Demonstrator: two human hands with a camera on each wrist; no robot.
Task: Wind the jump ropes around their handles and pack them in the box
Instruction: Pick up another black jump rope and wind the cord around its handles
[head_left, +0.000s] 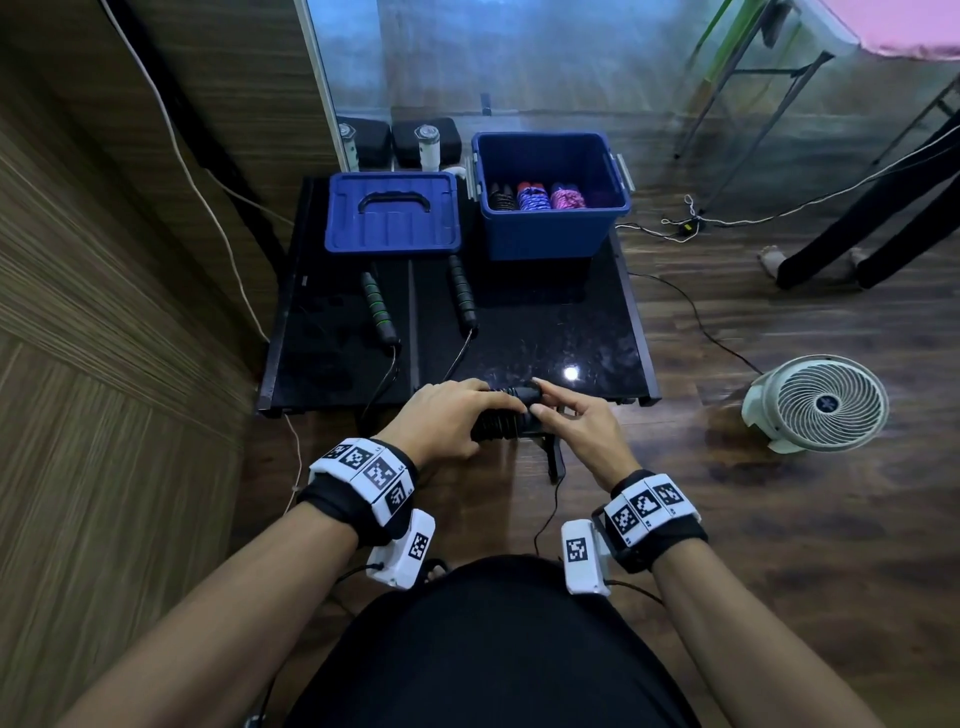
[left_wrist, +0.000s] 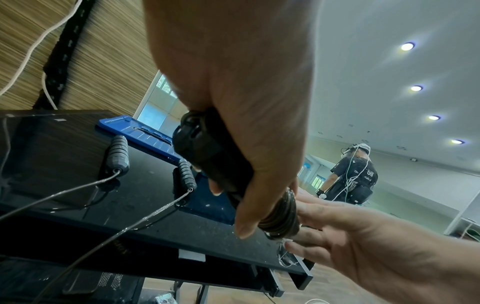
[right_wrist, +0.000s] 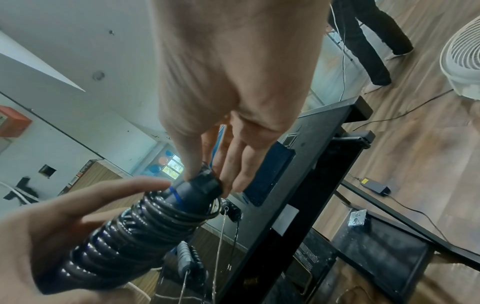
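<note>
**Head view: wound rope could spring loose at near table edge**

Held over near edge of black glossy table (head_left: 545, 322): black jump-rope bundle (head_left: 498, 423), cord coiled round handles. Left hand (head_left: 447, 415) wrapped round coils; right hand (head_left: 571, 421) pinching handle tip, other fingers loose. Risk: springy coils unwinding if pinch slips before reaching open blue plastic box (head_left: 550, 228) at far right corner. Second green-banded black rope (head_left: 379, 306) trailing off near edge, easy to snag.

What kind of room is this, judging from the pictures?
Probably an indoor exercise or activity room: a mirror wall rises behind the black table, dumbbells stand on the wood floor, and wound jump ropes fill the blue box.
</note>
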